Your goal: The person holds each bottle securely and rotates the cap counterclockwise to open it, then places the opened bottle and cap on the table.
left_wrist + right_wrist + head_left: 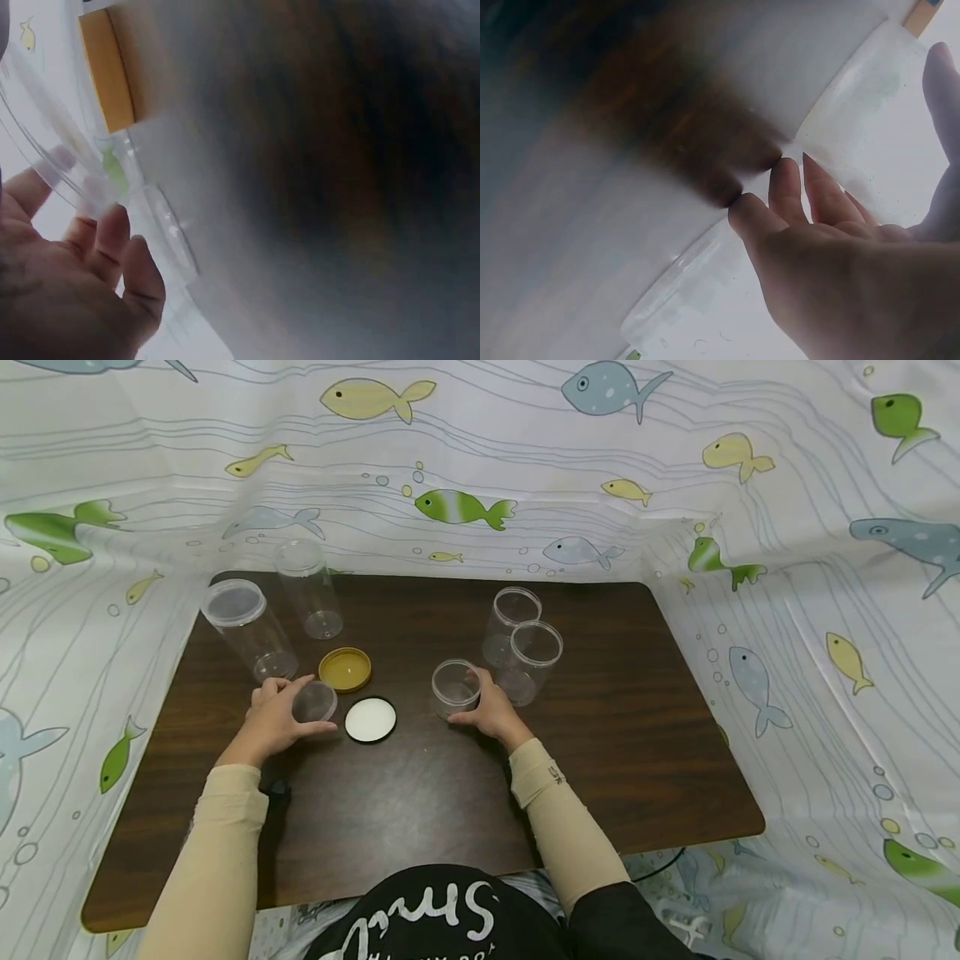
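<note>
In the head view my left hand (272, 718) pinches a clear round plastic lid (315, 702) by its edge, between thumb and fingers. From the left wrist, the curved see-through rim of that lid (45, 124) shows above the fingers. My right hand (495, 708) grips a short clear plastic jar (454, 687) from its right side, thumb toward me, the jar's mouth facing up. The right wrist view has the fingers around the clear jar wall (877, 112), low by the tabletop. Between the hands lie a gold lid (345, 669) and a white lid with a black rim (371, 720).
Two taller clear jars (517, 603) (537, 643) stand just behind the right hand. At the back left are a tall jar with a whitish lid (236, 602) and another tall clear jar (307, 585). A fish-print sheet (480, 460) surrounds the dark wooden table (615, 760).
</note>
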